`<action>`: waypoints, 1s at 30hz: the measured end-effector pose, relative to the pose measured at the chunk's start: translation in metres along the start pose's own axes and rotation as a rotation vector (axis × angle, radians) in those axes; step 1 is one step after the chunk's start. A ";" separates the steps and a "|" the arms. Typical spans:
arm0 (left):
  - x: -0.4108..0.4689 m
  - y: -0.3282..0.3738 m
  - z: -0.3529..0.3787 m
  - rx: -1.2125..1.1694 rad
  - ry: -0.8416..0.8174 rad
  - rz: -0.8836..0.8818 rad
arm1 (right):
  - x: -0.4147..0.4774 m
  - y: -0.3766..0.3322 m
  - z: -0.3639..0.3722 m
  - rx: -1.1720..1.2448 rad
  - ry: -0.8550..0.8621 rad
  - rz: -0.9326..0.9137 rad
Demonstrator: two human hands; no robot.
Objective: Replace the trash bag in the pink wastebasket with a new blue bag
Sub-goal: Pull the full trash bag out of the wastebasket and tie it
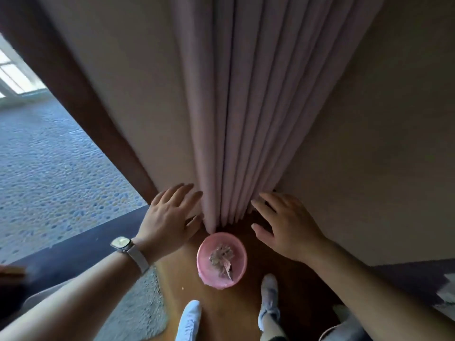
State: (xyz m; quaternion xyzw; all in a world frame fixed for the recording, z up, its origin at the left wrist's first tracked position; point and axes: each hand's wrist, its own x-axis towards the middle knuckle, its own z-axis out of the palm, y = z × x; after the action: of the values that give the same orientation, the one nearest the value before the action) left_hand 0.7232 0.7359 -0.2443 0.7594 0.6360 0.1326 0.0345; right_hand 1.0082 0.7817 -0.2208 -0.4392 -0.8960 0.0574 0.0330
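Standing over the pink wastebasket (221, 260) on the wooden floor below the curtain (231, 119), the person has the left hand (170, 217) and right hand (288, 227) spread open, holding nothing, and should grip the liner's rim evenly before lifting.

One pink wastebasket (221, 259) stands on the wooden floor (221, 316), with one clump of crumpled rubbish (222, 258) inside. Two hands: the left hand (170, 217) and the right hand (288, 225), both empty with spread fingers. One wristwatch (121, 243), on the left wrist. Two white shoes (189, 321). One pink curtain (246, 107). One pale rug (145, 303).
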 end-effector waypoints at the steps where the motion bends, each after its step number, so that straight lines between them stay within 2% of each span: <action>1: -0.004 0.002 0.011 0.006 -0.016 -0.036 | 0.005 0.008 0.014 0.014 -0.019 -0.038; 6: -0.025 0.015 0.071 -0.023 -0.102 -0.214 | 0.023 0.037 0.082 0.058 -0.084 -0.184; 11: -0.052 0.013 0.150 -0.059 -0.155 -0.289 | 0.021 0.048 0.160 0.083 -0.092 -0.197; 22: -0.152 -0.037 0.388 -0.078 -0.172 -0.324 | -0.014 0.017 0.420 0.142 -0.220 -0.160; 26: -0.194 -0.031 0.441 -0.007 -0.177 -0.327 | -0.037 0.017 0.473 0.099 -0.245 -0.195; 30: -0.227 -0.013 0.460 0.051 -0.161 -0.315 | -0.073 0.017 0.493 0.039 -0.207 -0.226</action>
State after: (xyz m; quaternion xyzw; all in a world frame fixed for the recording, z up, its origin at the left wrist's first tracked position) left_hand 0.7885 0.5702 -0.7252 0.6591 0.7455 0.0483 0.0865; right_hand 1.0122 0.6977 -0.7123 -0.3264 -0.9371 0.1158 -0.0445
